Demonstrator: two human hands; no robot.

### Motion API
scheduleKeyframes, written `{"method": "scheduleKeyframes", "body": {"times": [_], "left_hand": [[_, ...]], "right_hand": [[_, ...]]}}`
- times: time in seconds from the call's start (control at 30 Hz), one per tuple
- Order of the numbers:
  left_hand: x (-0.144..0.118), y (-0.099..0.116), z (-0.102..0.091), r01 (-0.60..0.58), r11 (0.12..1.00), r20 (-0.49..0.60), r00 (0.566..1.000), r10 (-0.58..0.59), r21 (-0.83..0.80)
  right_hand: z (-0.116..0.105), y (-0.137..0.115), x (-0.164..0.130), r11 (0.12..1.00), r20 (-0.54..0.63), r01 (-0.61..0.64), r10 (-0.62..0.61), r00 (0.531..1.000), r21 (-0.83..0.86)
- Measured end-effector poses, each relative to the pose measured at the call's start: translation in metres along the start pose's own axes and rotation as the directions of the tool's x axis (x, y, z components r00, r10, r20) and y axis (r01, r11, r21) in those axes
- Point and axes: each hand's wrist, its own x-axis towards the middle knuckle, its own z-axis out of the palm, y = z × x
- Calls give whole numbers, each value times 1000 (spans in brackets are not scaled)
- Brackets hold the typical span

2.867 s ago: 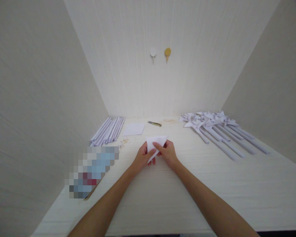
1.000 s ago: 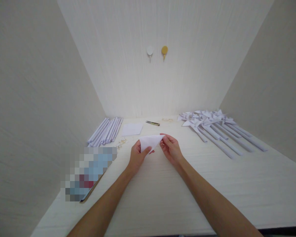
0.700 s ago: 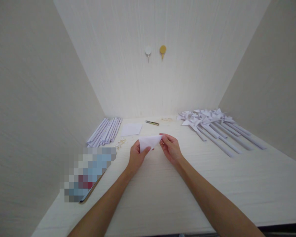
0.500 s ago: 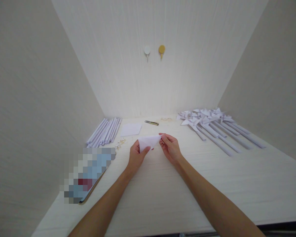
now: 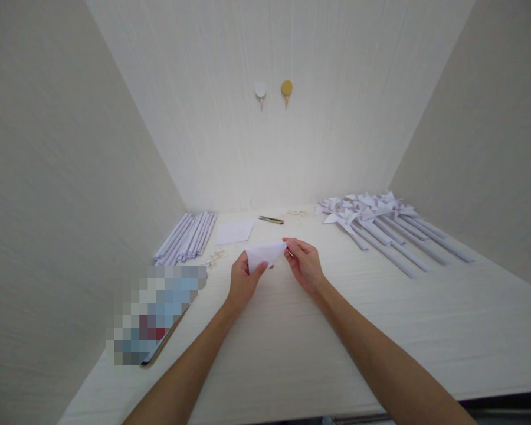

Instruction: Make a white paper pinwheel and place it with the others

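A white sheet of paper [image 5: 264, 254], folded into a triangle, is held above the table between both hands. My left hand [image 5: 246, 275] grips its left side, thumb pressed on the front face. At the pointed right corner, the fingertips of my right hand [image 5: 302, 260] pinch the paper. Beyond the hands lie a flat stack or sheet of white paper [image 5: 234, 232] and small thread snips [image 5: 271, 220] with a yellowish handle.
Several rolled paper sticks [image 5: 186, 237] lie at the back left. Several paper pinwheels on sticks [image 5: 371, 218] are piled at the back right. A pixelated device [image 5: 168, 319] rests at the left, near small scraps [image 5: 215, 257]. Two hooks [image 5: 287, 88] are on the wall.
The view has shifted very slightly. Both hands keep the same hold on the folded paper, with no clear movement against the table.
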Motion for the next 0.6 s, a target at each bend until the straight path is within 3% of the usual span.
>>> {"method": "scheduleKeyframes", "body": {"times": [0.43,0.6], "left_hand": [[-1,3,0,6,1000,-1,1000,-6,7],[-3,5,4,59,998,49,997,-58,-23]], "right_hand": [[-3,1,1,998,32,39,-37,999,-46],[-7,7,2,948,-21,169,-181,983,-268]]}}
